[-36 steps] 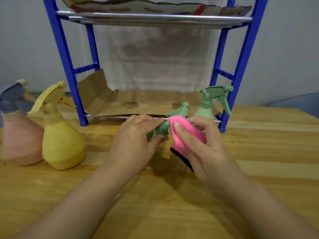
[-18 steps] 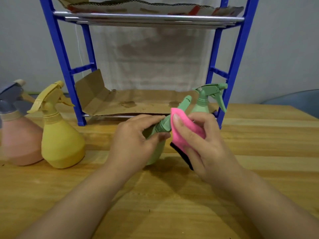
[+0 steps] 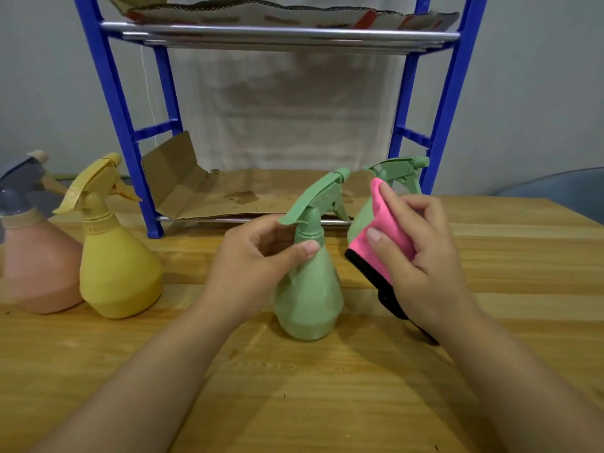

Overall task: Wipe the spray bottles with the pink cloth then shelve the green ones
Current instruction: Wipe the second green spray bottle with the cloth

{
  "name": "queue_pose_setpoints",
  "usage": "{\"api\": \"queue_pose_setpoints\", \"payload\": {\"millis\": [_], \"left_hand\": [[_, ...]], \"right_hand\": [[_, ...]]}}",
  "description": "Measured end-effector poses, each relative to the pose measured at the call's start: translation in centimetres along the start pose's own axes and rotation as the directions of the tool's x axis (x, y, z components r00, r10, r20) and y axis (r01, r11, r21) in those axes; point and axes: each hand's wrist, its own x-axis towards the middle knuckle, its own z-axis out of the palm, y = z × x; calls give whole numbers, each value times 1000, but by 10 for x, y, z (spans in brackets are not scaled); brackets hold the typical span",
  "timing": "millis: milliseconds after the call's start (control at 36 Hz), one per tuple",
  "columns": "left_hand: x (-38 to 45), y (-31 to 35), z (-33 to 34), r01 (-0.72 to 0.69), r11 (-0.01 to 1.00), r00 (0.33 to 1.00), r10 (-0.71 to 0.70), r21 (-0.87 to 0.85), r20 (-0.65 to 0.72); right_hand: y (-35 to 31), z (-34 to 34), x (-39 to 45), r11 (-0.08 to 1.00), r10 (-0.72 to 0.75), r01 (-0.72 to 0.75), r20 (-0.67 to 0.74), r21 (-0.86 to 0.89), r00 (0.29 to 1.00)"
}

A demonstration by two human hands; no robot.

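Mid-task, judging by the layout. Nearer green spray bottle (image 3: 309,289) upright on the desk (image 3: 294,387), about midway between the left and right edges, just ahead of the blue shelf rack (image 3: 114,103). Left hand (image 3: 248,269) gripping its neck, thumb and fingers curled round below the trigger head. Right hand (image 3: 415,253) pinching the folded pink cloth (image 3: 382,243), grip tight on the fabric, cloth held just beside the bottle rather than on it. Second green bottle (image 3: 395,178) behind the cloth, near the rack's right front leg, partly hidden. Yellow bottle (image 3: 114,259) and pink bottle (image 3: 36,256) side by side toward the left edge. Cardboard-lined lower shelf (image 3: 255,194) carrying no bottle. Neither green one shelved yet. Impossible to tell which bottles are already wiped.
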Motion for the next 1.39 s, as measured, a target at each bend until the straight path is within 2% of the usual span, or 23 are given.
{"api": "queue_pose_setpoints", "payload": {"millis": [139,250,417,528,639,833,889,972,1028,1194,1306,1389], "left_hand": [[0,-2,2,-24,999,1000,24,-43,8],[-2,1,2,-48,999,999,49,-25,9],[-2,12,-1,-114,993,989,110,-35,-95],[0,15,1,-130,991,986,127,-17,-110],[0,14,3,-137,990,987,132,-41,-94],[1,13,2,-161,987,984,158,-28,-83],[1,12,2,-170,985,983,168,-26,-73],[2,11,4,-182,983,981,180,-20,-74],[2,11,7,-193,981,978,190,-24,-81],[0,11,5,-225,974,971,223,-8,-82],[0,11,6,-226,973,973,224,-36,-54],[3,8,8,-250,968,965,249,5,-83]], "right_hand": [[-4,5,-3,998,10,-10,2,66,1000],[-8,8,-3,996,-34,36,-35,83,999],[-15,8,2,997,-29,37,-111,66,993],[-20,15,10,996,-7,23,-173,90,985],[-28,25,12,994,-79,88,-132,66,988],[-31,30,3,923,-384,384,-29,1,923],[-28,28,5,926,-376,375,-31,-35,926],[-23,23,10,978,-196,187,-103,-90,975],[-21,24,10,981,-171,159,-106,-112,980],[-26,27,-1,949,-304,301,-16,-91,953],[-24,24,-7,891,-428,436,89,-129,900],[-20,23,-8,896,-422,428,74,-119,903]]}}
